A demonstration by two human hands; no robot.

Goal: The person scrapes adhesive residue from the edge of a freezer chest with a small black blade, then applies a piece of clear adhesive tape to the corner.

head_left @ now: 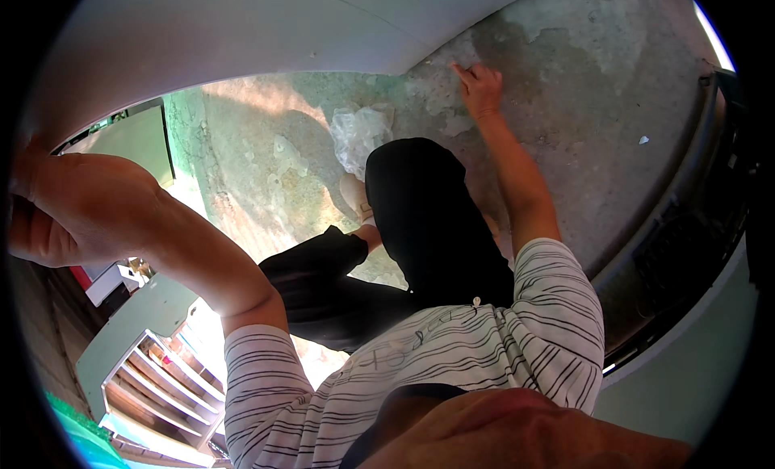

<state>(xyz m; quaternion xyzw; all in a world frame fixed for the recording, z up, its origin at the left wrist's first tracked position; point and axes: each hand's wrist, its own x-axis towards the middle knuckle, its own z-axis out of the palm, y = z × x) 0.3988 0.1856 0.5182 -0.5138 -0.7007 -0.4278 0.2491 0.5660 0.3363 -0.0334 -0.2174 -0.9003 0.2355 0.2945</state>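
Across the top spreads a large, smooth, pale grey panel (242,29) with a thin seam. My left hand (97,203) is raised at the far left, beside the panel's lower left end. Its fingers are curled, and the view's dark rim cuts them off; whatever they may grip is hidden. My right hand (482,91) reaches forward over the concrete floor, near the panel's right lower edge. One finger points out toward that edge, the others look partly bent, and nothing shows in the hand. A crumpled clear plastic bag (361,138) lies on the floor between my hands.
My bent knee (416,186) in black trousers and a pale shoe (353,196) are below the bag. A white slatted rack (165,388) stands at lower left. A long dark curved object (686,235) borders the floor at right. A small white scrap (643,140) lies nearby.
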